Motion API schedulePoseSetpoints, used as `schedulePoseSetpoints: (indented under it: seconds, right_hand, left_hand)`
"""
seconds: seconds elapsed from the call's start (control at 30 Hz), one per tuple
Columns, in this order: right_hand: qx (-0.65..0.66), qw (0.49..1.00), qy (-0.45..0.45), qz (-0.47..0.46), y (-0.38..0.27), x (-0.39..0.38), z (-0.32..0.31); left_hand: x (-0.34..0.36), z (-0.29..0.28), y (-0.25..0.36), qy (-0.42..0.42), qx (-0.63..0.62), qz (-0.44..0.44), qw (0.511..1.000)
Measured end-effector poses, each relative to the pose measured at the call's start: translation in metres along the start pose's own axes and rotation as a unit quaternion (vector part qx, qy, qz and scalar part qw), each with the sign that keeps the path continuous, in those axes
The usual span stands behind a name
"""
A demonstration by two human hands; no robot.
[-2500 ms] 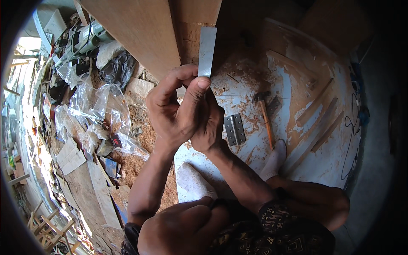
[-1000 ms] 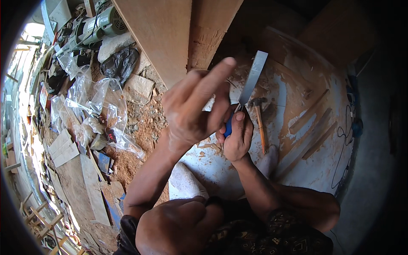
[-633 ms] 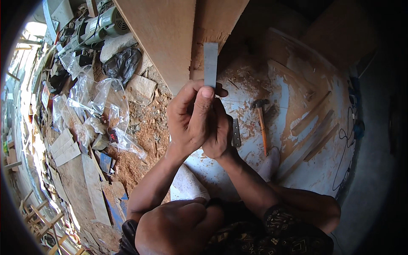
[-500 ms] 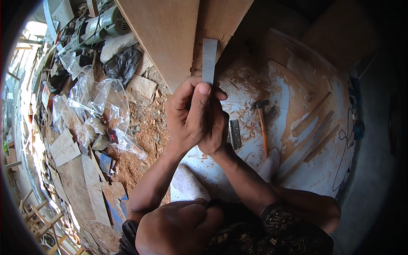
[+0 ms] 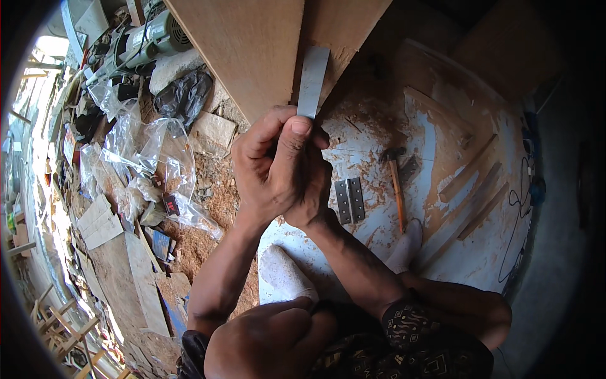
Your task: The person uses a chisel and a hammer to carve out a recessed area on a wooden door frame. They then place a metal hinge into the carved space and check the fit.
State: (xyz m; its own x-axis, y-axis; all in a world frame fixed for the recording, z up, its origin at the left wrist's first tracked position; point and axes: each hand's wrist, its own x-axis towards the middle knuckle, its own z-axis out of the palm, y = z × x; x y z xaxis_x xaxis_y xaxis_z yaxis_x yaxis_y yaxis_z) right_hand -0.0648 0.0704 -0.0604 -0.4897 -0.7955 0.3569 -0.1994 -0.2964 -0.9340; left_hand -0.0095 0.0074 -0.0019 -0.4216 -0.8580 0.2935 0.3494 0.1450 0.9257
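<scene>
Both my hands are closed together on a chisel (image 5: 313,82), its flat grey blade pointing away from me and its handle hidden in the fingers. My left hand (image 5: 268,167) wraps it from the left, with a thumb lying along the base of the blade. Pressed against it from the right is my right hand (image 5: 314,183), its fingers partly hidden. The blade's far end lies over the edge of a wooden panel (image 5: 344,25), at a rough, chipped patch. A dark metal hinge (image 5: 350,201) rests on the floor just right of my hands.
A hammer (image 5: 397,192) with an orange-brown handle lies on the shaving-strewn floor, near several wood strips (image 5: 470,202). To the left are clear plastic bags (image 5: 148,151), a black bag (image 5: 183,95), a green power tool (image 5: 161,35) and wood scraps. A dark cable (image 5: 519,202) runs along the right.
My hands have shifted slightly left, and the chisel blade now tilts more to the right at its far end. More of the hinge shows beside my hands.
</scene>
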Motion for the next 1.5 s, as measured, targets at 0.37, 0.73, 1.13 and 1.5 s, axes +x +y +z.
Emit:
schedulePoseSetpoints:
  seconds: [0.37, 0.73, 1.13, 1.5]
  right_hand:
    - [0.034, 0.998, -0.017, -0.054, -0.008, 0.02, 0.008]
    - [0.131, 0.99, 0.038, -0.03, 0.009, 0.012, 0.033]
    - [-0.007, 0.999, -0.039, -0.032, -0.014, -0.007, -0.022]
    - [0.154, 0.97, 0.052, 0.178, -0.034, -0.019, -0.052]
  left_hand:
    - [0.013, -0.004, 0.007, -0.002, 0.03, 0.021, 0.999]
    - [0.018, -0.013, 0.016, -0.023, 0.077, 0.066, 0.995]
    - [-0.005, -0.002, 0.017, -0.085, 0.21, 0.162, 0.961]
    - [0.049, 0.008, 0.033, 0.219, 0.511, 0.457, 0.695]
